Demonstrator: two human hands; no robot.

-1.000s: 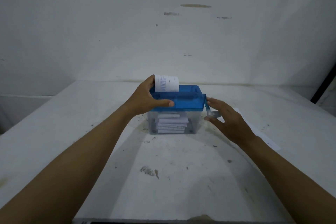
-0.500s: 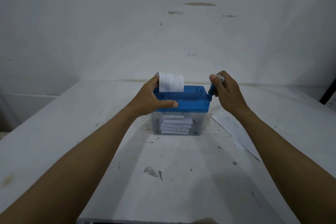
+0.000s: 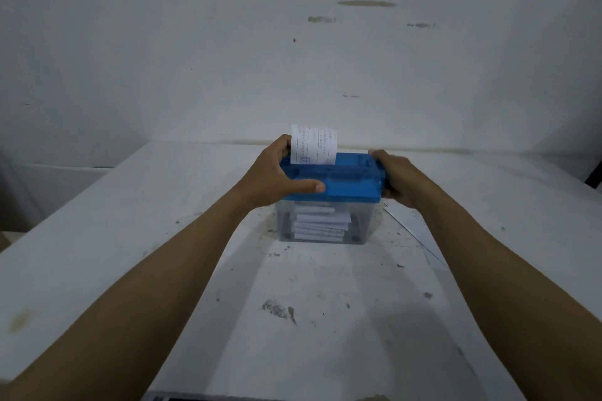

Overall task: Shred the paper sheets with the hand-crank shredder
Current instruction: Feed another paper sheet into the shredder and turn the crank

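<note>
The hand-crank shredder, a blue plastic lid (image 3: 345, 179) on a clear plastic bin (image 3: 361, 221), stands in the middle of a scuffed white table (image 3: 309, 352), towards its far edge. A white printed paper sheet (image 3: 314, 143) stands upright in the slot at the shredder's back left. Flat white paper pieces (image 3: 321, 225) lie stacked inside the bin. The left hand (image 3: 273, 176) grips the shredder's left end, thumb (image 3: 306, 187) lying along the lid's front edge, fingers wrapped behind beside the sheet. The right hand (image 3: 400, 176) is blurred against the shredder's right end and hides the crank; whether its fingers hold anything cannot be told. Right of the shredder a loose white sheet (image 3: 410, 221) lies flat, partly under the right forearm. In front of the shredder lies a grey smudge of dirt (image 3: 277, 308). Behind the shredder rises a stained white wall (image 3: 228, 42).
</note>
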